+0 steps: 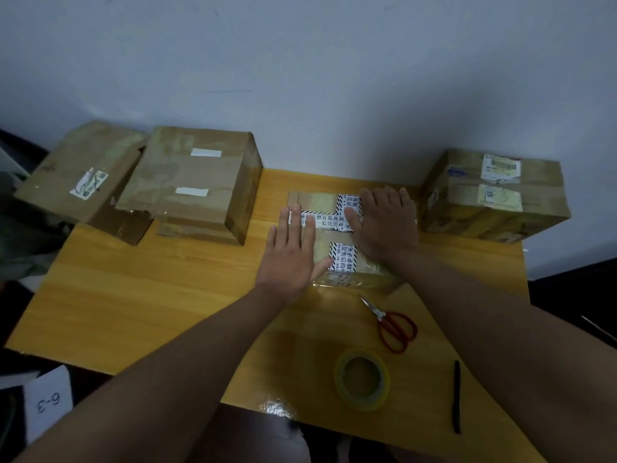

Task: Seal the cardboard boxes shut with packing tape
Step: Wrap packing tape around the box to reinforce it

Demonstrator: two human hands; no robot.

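A small flat cardboard box [337, 235] with black-and-white printed tape strips lies in the middle of the yellow wooden table [133, 295]. My left hand [290, 252] rests flat on its left part, fingers spread. On the box's right part my right hand [384, 222] lies flat too, palm down. A roll of clear packing tape [362, 379] lies near the table's front edge. Red-handled scissors [394, 325] lie between the roll and the box.
A tall box [197, 182] stands on a flat one at the back left, beside a torn box [80, 175] that overhangs the table. Another labelled box [494, 192] sits at the back right. A black pen [456, 396] lies at the front right. A "6-3" card [48, 402] lies at the lower left.
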